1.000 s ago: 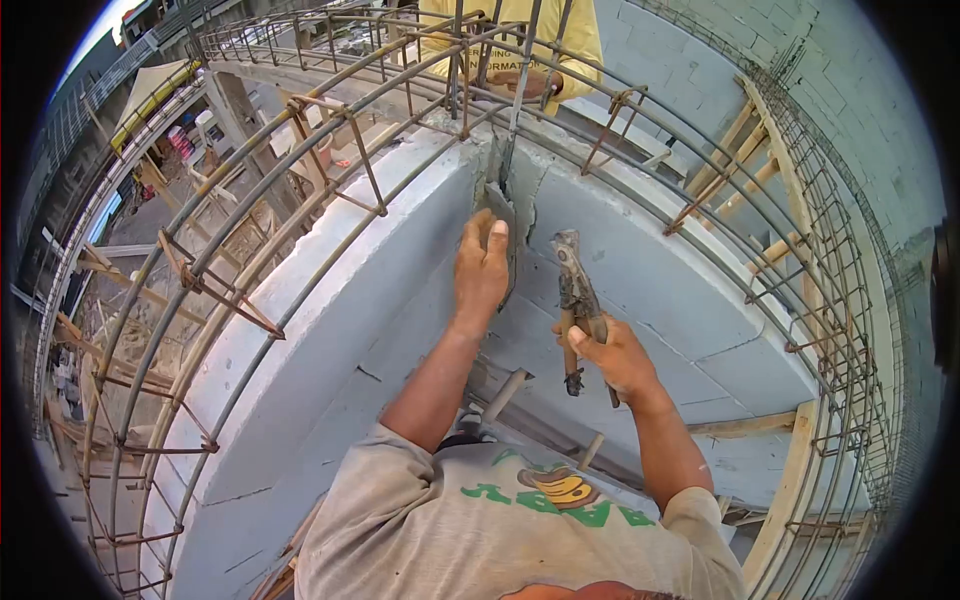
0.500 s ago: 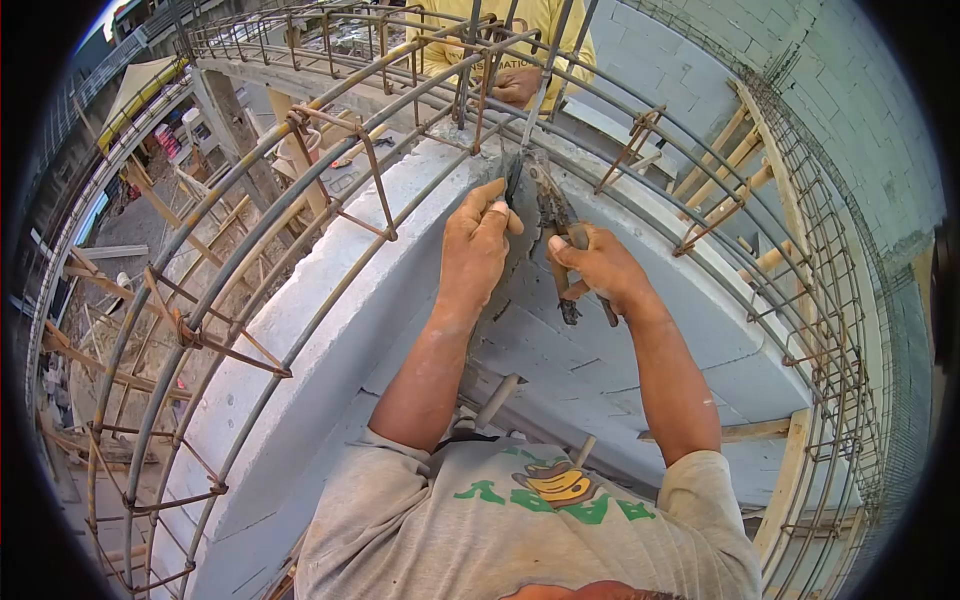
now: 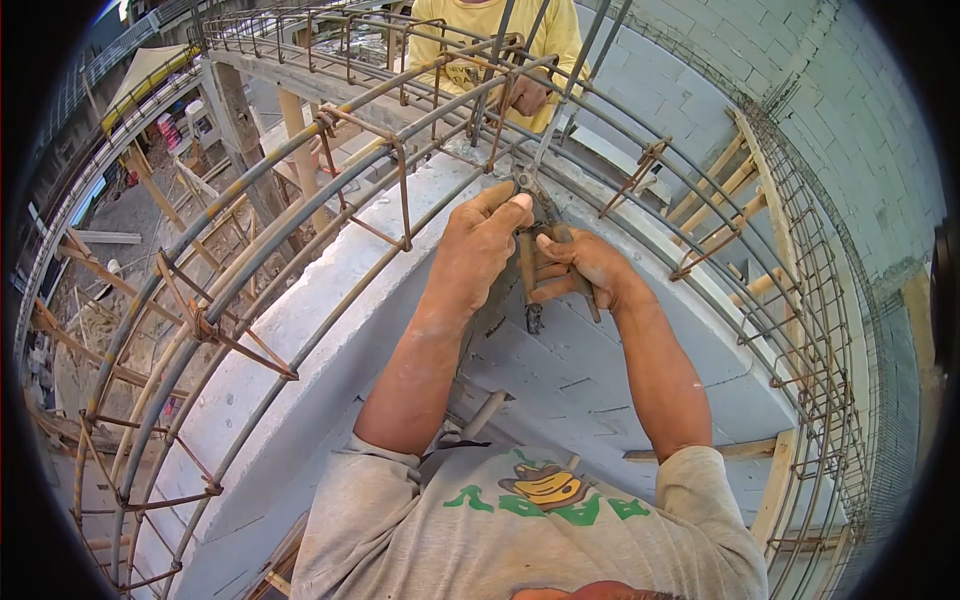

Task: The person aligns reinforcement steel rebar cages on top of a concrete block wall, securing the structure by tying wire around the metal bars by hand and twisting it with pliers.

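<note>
At the bottom of the frame, the person's grey shirt (image 3: pixel 520 530) with green letters is showing. Both arms are reaching up toward the middle. The right hand (image 3: pixel 585 268) is wrapping its fingers tightly around the handles of the pincers (image 3: pixel 530 262), squeezing them together. The left hand (image 3: pixel 478 250) is sitting just beside it, with its fingertips pinching together at the top of the pincers, right where the tool is meeting a rebar bar (image 3: pixel 545 135). The pincers are in the middle of the frame, above the curved grey concrete wall (image 3: pixel 330 300). The rusty rebar cage (image 3: pixel 250 210) is bending over the wall. At the top of the frame, another person in a yellow shirt (image 3: pixel 480 25) is holding the bars with one hand (image 3: pixel 527 95).
</note>
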